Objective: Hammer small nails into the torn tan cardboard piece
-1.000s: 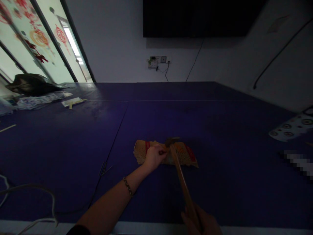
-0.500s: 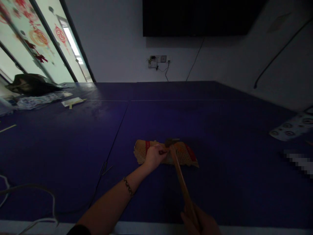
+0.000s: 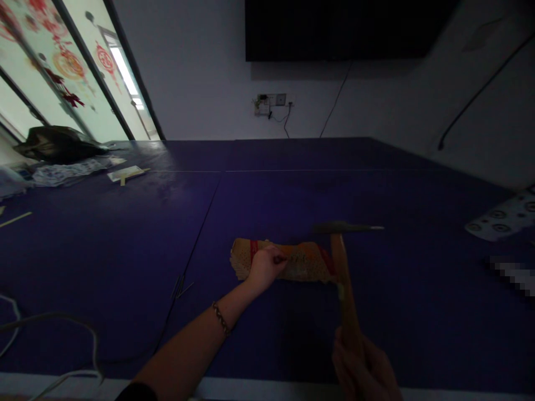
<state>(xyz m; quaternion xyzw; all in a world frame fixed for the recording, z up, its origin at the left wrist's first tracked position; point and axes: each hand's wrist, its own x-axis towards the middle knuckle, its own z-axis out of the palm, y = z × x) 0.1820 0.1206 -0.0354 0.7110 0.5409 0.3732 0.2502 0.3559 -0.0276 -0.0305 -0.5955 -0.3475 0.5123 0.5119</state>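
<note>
A tan piece with red bands and small dark dots [image 3: 307, 262] lies on the dark blue table [image 3: 267, 206]. Over its left part my left hand [image 3: 267, 267] is closed in a pinch; whatever its fingertips hold is too small and dark to make out. My right hand [image 3: 363, 362] grips the wooden handle of a hammer [image 3: 345, 278] near the bottom edge. The hammer's dark head is raised to the right of my left hand, beyond the tan piece's right end, touching nothing.
Several thin metal rods [image 3: 180, 287] lie left of my forearm. White cables [image 3: 94, 345] loop at the lower left. A black bag [image 3: 58, 146] and a white card [image 3: 125, 173] are at the far left. Patterned sheets [image 3: 501, 220] lie at the right.
My right hand and the hammer have moved right, and the hammer head has lifted away from beside my left fingertips. My left hand stays in place on the tan piece.
</note>
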